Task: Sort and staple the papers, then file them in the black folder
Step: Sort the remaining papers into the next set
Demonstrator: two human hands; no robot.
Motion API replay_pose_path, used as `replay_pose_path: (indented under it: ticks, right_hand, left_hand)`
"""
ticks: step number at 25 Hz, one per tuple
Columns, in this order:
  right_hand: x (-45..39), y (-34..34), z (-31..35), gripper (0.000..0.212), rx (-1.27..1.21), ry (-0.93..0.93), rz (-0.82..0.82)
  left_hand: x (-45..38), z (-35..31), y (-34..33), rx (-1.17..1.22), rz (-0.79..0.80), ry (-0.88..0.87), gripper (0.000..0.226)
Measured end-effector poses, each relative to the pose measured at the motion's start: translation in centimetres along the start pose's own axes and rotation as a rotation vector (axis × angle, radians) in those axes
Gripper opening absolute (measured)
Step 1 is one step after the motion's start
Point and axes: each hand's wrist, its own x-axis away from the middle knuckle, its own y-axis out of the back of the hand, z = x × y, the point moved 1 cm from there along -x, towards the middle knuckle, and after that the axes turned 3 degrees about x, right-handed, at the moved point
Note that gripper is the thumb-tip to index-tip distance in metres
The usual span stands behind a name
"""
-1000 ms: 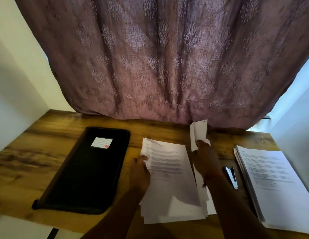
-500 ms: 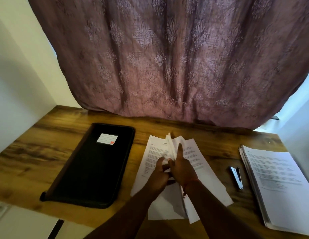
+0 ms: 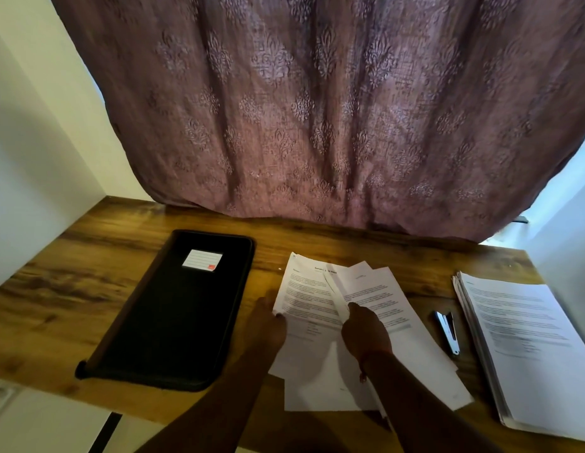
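Hands: left hand [image 3: 268, 325] pinches the left edge of the loose papers [image 3: 320, 299]; right hand [image 3: 364, 331] rests on them, one finger extended along a raised sheet edge.
Loose papers: fanned at the middle of the worktop [image 3: 56, 308], overhanging its near edge.
Stapler [image 3: 447, 331]: flat, between the loose papers and the paper stack [image 3: 533, 348] at the right edge.
Black folder [image 3: 173, 308]: closed, on the left half, labelled near its far end.
Curtain [image 3: 317, 109]: hangs down to the far edge.
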Motion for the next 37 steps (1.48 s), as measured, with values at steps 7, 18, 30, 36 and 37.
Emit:
replay_pose_path:
  ticks: [7, 18, 30, 36, 37]
  right_hand:
    - [-0.6, -0.1, -0.8, 0.032, -0.267, -0.105, -0.027]
    - [-0.9, 0.1, -0.8, 0.035, -0.297, -0.120, 0.020]
    - [-1.4, 1.4, 0.4, 0.038, 0.098, -0.003, 0.012]
    - [-2.4, 2.5, 0.2, 0.033, 0.061, -0.034, 0.146]
    - [-2.6, 2.8, 0.1, 0.031, 0.039, -0.044, 0.148]
  left_hand:
    - [2.1, -1.2, -2.9, -0.385, 0.227, -0.547, 0.026]
    - [2.0, -1.2, -2.5, -0.226, 0.148, -0.016, 0.064]
    - [0.7, -6.5, 1.2, -0.095, 0.025, -0.373, 0.016]
    - [2.5, -15.3, 7.4, -0.268, -0.200, -0.840, 0.023]
    - [3.0, -16.3, 7.8, -0.239, -0.174, -0.925, 0.024]
